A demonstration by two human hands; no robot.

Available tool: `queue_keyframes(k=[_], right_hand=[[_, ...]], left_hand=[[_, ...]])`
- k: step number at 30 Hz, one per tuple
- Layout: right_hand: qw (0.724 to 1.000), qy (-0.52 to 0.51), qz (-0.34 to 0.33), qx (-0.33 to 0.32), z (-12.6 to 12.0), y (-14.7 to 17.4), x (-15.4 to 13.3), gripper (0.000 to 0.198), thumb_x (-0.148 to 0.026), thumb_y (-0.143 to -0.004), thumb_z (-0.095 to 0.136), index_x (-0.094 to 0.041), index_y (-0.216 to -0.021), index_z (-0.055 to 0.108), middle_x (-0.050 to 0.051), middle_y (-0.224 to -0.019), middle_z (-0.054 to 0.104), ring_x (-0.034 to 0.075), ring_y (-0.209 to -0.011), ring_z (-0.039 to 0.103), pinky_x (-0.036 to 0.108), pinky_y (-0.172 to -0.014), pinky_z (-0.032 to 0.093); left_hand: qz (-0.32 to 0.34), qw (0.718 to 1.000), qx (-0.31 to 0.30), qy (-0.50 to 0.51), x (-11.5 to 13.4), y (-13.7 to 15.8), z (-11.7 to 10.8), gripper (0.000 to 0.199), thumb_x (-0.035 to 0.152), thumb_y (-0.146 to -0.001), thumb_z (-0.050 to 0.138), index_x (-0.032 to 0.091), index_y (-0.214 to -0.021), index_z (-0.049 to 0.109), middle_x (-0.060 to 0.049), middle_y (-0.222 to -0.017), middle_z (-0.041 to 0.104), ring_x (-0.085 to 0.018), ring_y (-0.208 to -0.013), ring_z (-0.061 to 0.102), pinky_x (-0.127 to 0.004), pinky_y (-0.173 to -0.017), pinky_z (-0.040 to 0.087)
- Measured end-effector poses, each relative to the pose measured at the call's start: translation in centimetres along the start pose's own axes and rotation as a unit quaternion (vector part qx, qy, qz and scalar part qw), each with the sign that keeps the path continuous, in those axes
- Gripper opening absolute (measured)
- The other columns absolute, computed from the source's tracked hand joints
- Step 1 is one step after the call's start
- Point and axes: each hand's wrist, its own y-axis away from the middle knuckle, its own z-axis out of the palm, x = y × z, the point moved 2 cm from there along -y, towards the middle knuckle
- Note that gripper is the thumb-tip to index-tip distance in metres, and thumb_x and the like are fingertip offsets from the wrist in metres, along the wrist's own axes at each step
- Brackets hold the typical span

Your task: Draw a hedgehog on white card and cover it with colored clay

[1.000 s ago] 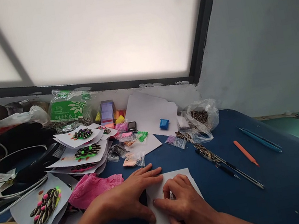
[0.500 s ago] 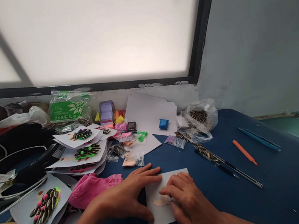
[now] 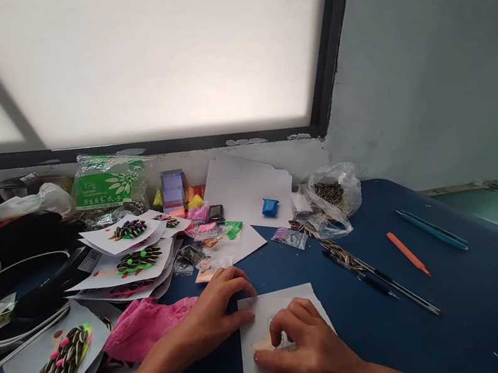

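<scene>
A white sheet (image 3: 303, 298) with a small line drawing lies on the blue table. Spread on the drawing is a thin, pale peach patch that looks like soft clay (image 3: 262, 345). My right hand (image 3: 306, 342) is over the sheet with curled fingers; its thumb touches the patch's left edge, and a gap shows between thumb and index finger. At the sheet's upper left edge, my left hand (image 3: 217, 309) has its fingers loosely stretched and thumb apart, holding nothing. Its fingertips reach the paper. Part of the drawing is hidden under my right hand.
Cards with sunflower seeds (image 3: 68, 360) and a pink cloth (image 3: 146, 328) lie left. Small clay packets, including a blue packet (image 3: 270, 207), are behind. To the right are loose seeds (image 3: 344, 254), pens (image 3: 375, 286), an orange marker (image 3: 408, 254) and blue tweezers (image 3: 433, 230).
My left hand has drawn up and left, mostly off the sheet. My right hand has shifted down and left, its thumb now at the peach patch's left edge. More of the drawing shows.
</scene>
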Motion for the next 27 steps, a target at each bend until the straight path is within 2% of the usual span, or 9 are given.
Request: queue_keyframes(k=[3,15,22,27], right_hand=[[1.000,0.008,-0.012,0.005,0.5,0.1,0.1,0.015,-0.025,-0.087,0.054,-0.021,-0.097,0.064,0.006,-0.090,0.052,0.020,-0.078,0.043,0.036,-0.074,0.034],[0.999,0.022,-0.020,-0.027,1.1,0.2,0.3,0.020,-0.036,-0.085,0.056,-0.018,-0.092,0.061,0.004,-0.087,0.049,0.019,-0.076,0.039,0.038,-0.076,0.031],[0.999,0.013,-0.038,-0.002,1.0,0.4,0.5,0.027,-0.038,-0.089,0.052,-0.019,-0.107,0.060,0.005,-0.088,0.049,0.020,-0.077,0.040,0.037,-0.075,0.030],[0.999,0.035,-0.024,0.005,1.7,0.4,0.4,0.024,-0.040,-0.087,0.053,-0.019,-0.095,0.061,0.004,-0.085,0.048,0.018,-0.074,0.039,0.038,-0.079,0.030]], left_hand=[[0.004,1.000,-0.005,0.008,-0.1,0.0,-0.1,0.021,0.019,-0.075,0.063,0.024,-0.096,0.063,-0.004,-0.112,0.057,-0.025,-0.111,0.049,-0.037,-0.099,0.040],[-0.002,1.000,-0.007,0.007,0.4,0.1,-0.2,0.021,0.014,-0.076,0.065,0.023,-0.095,0.063,-0.004,-0.111,0.056,-0.025,-0.110,0.050,-0.037,-0.099,0.039],[0.017,1.000,0.000,0.006,-0.3,0.1,0.0,0.021,0.016,-0.077,0.065,0.023,-0.097,0.063,-0.004,-0.113,0.057,-0.025,-0.110,0.050,-0.037,-0.099,0.040],[0.016,1.000,0.000,0.007,-0.4,0.1,0.1,0.022,0.015,-0.078,0.066,0.024,-0.098,0.063,-0.004,-0.113,0.057,-0.025,-0.111,0.049,-0.038,-0.100,0.039]])
